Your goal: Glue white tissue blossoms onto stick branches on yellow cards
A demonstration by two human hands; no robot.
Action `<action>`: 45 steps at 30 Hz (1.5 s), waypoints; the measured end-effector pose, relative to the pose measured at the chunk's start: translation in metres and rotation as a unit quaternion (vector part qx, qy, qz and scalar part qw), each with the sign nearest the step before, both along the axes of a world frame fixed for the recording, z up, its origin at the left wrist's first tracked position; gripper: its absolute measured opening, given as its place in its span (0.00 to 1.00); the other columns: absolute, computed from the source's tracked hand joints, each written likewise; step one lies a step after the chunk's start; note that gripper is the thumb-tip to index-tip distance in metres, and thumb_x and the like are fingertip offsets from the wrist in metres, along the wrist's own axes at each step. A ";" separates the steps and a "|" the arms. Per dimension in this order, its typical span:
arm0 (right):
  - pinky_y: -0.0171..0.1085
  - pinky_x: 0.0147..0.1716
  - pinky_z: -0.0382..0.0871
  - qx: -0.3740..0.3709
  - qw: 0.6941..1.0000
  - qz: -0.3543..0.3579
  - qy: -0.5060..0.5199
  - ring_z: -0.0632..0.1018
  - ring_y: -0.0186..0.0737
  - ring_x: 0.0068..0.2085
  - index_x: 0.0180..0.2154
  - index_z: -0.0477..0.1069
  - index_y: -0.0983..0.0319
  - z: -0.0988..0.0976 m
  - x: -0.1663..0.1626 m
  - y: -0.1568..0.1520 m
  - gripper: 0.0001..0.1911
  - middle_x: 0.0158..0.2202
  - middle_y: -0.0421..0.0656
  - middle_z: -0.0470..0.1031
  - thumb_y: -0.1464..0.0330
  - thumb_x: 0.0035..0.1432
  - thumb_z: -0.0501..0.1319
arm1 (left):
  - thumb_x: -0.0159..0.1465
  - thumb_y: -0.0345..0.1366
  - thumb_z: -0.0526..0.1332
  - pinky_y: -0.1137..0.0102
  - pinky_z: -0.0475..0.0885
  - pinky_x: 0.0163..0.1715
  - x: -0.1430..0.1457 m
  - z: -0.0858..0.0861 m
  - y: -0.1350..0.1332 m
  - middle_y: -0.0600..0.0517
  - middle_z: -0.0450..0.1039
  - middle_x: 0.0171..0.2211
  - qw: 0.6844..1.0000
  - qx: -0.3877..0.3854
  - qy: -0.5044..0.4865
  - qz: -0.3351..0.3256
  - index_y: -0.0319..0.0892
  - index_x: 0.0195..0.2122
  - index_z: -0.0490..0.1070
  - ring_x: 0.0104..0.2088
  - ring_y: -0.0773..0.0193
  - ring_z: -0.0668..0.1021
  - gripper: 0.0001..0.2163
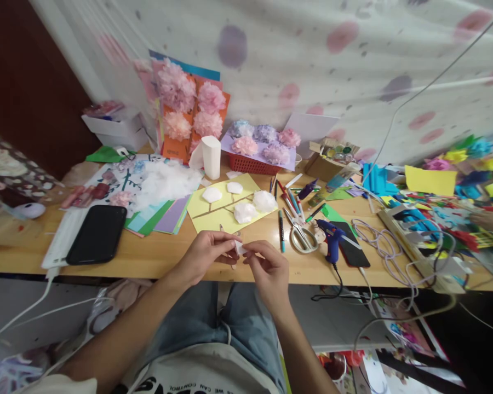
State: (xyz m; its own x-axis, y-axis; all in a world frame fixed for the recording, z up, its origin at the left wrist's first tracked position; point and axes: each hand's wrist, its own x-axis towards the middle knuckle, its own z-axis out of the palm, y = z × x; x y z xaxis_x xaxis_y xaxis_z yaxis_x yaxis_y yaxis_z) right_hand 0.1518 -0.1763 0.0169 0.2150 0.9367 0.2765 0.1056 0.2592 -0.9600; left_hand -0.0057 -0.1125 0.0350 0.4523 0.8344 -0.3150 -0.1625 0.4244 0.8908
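A small white piece of paper (239, 248) is pinched between my two hands above the table's front edge. My left hand (207, 253) grips its left side with closed fingers, and my right hand (268, 268) pinches its right side. Just beyond them lies a yellow sheet (230, 202) with brown stem lines drawn or glued across it. On that sheet sit two flat white shapes, one of them a white paper piece (212, 195), and two puffy cotton tufts, such as the cotton tuft (264, 201).
Scissors (303, 238), pens and a blue glue gun (332, 238) with its cable lie right of the sheet. Left are coloured papers (172, 216), loose cotton (164, 180) and a black phone (97, 234). Another person's hand (491, 220) is at the far right, near paper scraps.
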 end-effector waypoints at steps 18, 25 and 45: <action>0.39 0.40 0.76 0.016 0.995 -0.001 -0.096 0.81 0.42 0.42 0.45 0.79 0.59 0.000 0.012 -0.011 0.10 0.42 0.48 0.80 0.67 0.64 0.61 | 0.57 0.39 0.69 0.68 0.77 0.38 -0.002 0.003 0.000 0.52 0.77 0.31 0.989 0.104 0.068 -0.079 0.38 0.48 0.72 0.33 0.64 0.80 0.19; 0.36 0.31 0.72 -0.208 0.972 0.110 -0.017 0.79 0.40 0.32 0.34 0.80 0.62 0.006 0.026 -0.001 0.13 0.33 0.46 0.82 0.58 0.54 0.69 | 0.64 0.32 0.61 0.70 0.71 0.37 -0.003 0.009 -0.002 0.54 0.77 0.33 0.941 0.234 0.152 -0.193 0.45 0.53 0.64 0.35 0.64 0.79 0.16; 0.34 0.31 0.71 -0.153 0.972 -0.010 0.176 0.75 0.33 0.26 0.32 0.76 0.61 -0.011 0.002 -0.002 0.14 0.24 0.39 0.76 0.58 0.52 0.72 | 0.54 0.45 0.72 0.68 0.76 0.34 0.008 -0.005 -0.002 0.49 0.79 0.32 0.994 0.078 0.060 -0.041 0.36 0.42 0.76 0.30 0.64 0.79 0.20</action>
